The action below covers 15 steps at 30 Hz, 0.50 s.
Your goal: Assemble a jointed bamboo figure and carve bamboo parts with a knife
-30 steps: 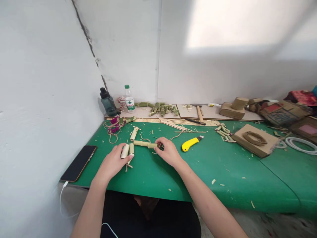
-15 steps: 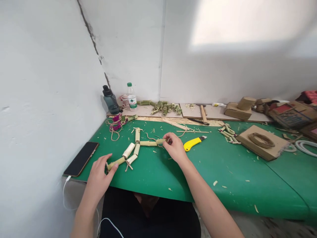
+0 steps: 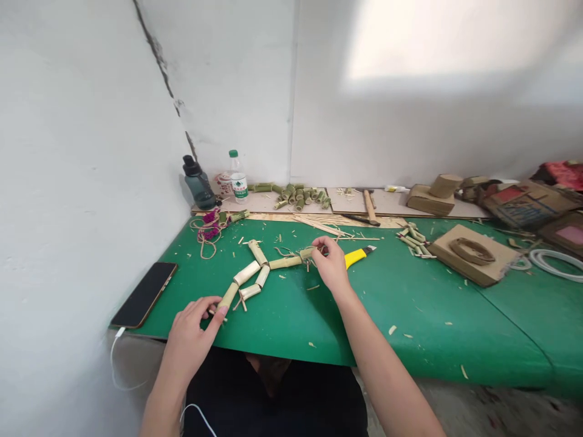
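Observation:
A jointed bamboo figure point(image 3: 248, 273) made of short tube pieces lies on the green table mat point(image 3: 291, 321). My left hand point(image 3: 194, 325) grips the end of its lower-left limb, thumb on top and fingers curled behind. At the far end of its right limb, my right hand point(image 3: 330, 261) pinches the last bamboo piece, where thin cord and small twigs show. The fingertips of that hand partly cover the piece. A yellow utility knife point(image 3: 357, 258) lies just right of my right hand, its blade out and its rear end hidden behind the hand.
A phone point(image 3: 144, 295) on a white cable lies at the left edge. Purple and tan cords point(image 3: 209, 230), a dark bottle point(image 3: 198, 185), a water bottle point(image 3: 238, 182), cut bamboo pieces point(image 3: 298, 197) and a hammer point(image 3: 369, 207) lie behind. Cardboard point(image 3: 476, 255) sits at right.
The bamboo figure has turned and stretched out: its head piece now tilts left and its right limb slants upward. Both hands stay on its two ends and have moved slightly right.

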### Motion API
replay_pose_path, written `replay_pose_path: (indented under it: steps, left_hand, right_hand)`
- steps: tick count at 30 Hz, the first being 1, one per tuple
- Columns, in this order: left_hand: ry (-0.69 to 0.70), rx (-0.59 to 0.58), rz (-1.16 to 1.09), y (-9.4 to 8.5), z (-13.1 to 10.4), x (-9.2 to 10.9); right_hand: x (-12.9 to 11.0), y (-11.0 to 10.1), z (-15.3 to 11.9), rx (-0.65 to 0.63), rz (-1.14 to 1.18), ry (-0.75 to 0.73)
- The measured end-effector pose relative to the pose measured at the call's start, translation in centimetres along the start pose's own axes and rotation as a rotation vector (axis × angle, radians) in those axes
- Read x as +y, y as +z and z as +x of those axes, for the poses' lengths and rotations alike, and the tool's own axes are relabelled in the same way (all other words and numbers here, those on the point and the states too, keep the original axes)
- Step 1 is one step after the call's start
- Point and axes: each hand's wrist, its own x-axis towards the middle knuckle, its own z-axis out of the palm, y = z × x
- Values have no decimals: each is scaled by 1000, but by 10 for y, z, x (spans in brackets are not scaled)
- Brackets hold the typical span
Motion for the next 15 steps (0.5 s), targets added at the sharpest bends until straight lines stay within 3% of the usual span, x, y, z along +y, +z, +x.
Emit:
replay_pose_path:
  steps: [4,9,15]
  left_hand:
    - [89,-74,29,-6,16,18]
    - [196,-55,84,-7,83,55]
    - [441,-453,95,12,176,89]
  right_hand:
    - [-1,-4,0,-65,-83,36]
    - [-4,-6,-3,-169,-238,31]
    - [-5,-7,-5,-222,-350,-10]
